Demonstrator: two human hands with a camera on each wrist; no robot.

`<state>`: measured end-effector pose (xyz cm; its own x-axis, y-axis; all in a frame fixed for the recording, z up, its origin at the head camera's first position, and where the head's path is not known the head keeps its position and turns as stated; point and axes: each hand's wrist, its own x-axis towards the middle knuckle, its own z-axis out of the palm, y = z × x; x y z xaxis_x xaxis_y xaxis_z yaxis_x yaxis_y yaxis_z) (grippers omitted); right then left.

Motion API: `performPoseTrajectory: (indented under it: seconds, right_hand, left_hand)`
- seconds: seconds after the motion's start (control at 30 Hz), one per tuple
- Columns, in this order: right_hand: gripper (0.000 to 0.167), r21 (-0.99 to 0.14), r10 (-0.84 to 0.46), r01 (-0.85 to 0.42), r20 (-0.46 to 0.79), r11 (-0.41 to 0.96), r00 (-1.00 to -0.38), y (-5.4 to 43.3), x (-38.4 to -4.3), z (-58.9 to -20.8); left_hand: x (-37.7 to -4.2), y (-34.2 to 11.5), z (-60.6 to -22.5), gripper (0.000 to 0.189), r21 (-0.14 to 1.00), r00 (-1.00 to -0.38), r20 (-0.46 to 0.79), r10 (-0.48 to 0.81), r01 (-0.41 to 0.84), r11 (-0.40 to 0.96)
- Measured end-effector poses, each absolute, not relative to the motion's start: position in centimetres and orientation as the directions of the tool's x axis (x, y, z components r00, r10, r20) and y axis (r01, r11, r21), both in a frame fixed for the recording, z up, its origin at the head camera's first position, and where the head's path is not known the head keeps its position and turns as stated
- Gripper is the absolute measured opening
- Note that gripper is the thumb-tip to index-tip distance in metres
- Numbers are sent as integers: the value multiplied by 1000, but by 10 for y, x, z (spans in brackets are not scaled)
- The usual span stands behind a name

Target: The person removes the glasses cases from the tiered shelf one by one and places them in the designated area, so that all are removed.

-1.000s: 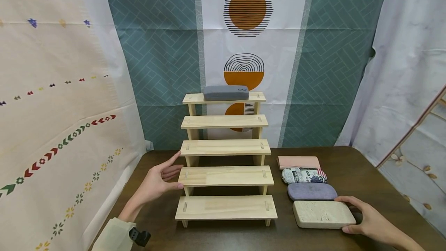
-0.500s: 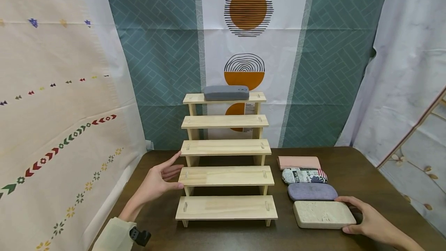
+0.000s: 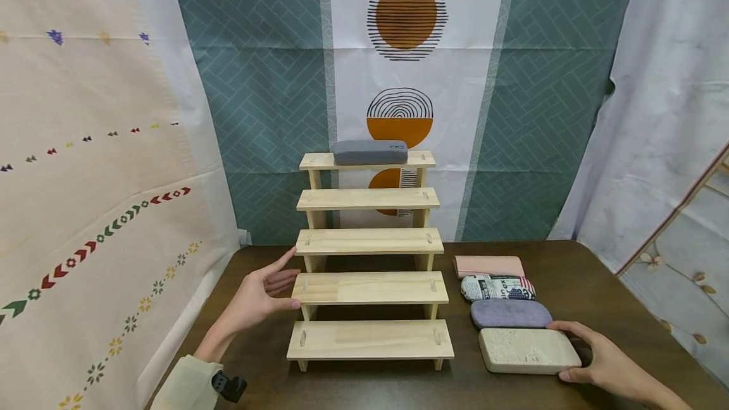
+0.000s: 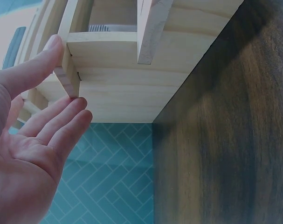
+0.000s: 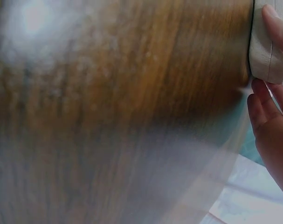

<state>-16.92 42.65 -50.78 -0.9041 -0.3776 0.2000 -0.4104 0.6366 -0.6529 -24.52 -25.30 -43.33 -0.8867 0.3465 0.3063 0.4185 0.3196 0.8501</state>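
Observation:
My left hand [image 3: 256, 296] is at the left side of a pale wooden stepped display stand [image 3: 370, 286]. In the left wrist view, the thumb and fingertips of that hand [image 4: 34, 154] pinch the end of one step board. At the right, my right hand [image 3: 604, 359] grips the right end of a cream glasses case [image 3: 529, 350] lying on the table, thumb at the front corner and fingers at the back. The right wrist view shows only the end of this cream case [image 5: 267, 51] between thumb and fingers. A grey glasses case [image 3: 370, 152] sits on the top step.
Behind the cream case lie a purple-grey case [image 3: 510, 313], a newsprint-patterned case [image 3: 498, 286] and a pink case [image 3: 488, 265], in a row on the dark wooden table [image 3: 387, 391]. Patterned cloths [image 3: 267, 112] hang at the back and both sides.

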Motion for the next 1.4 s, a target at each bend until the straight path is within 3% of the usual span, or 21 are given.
performPoseTrajectory:
  seconds: [0.37,0.63,1.13,1.4]
  right_hand:
    - [76,-597,-336,-454,305,662,-891,424,-165,-506]
    - [73,-571,-339,-518,395,637,-854,413,-169,-472]
    - [66,-517,-351,-549,435,656,-829,335,-208,-396]
    - [65,-598,-337,-508,382,620,-861,283,-243,-362]
  left_hand:
    - [-245,-254,-435,104,848,-889,303,343,416,330]
    - [-244,-255,-435,104,846,-889,305,341,418,332]
    - [-244,-256,-439,103,851,-887,301,349,415,321]
    - [-245,-254,-436,104,850,-885,309,349,422,316]
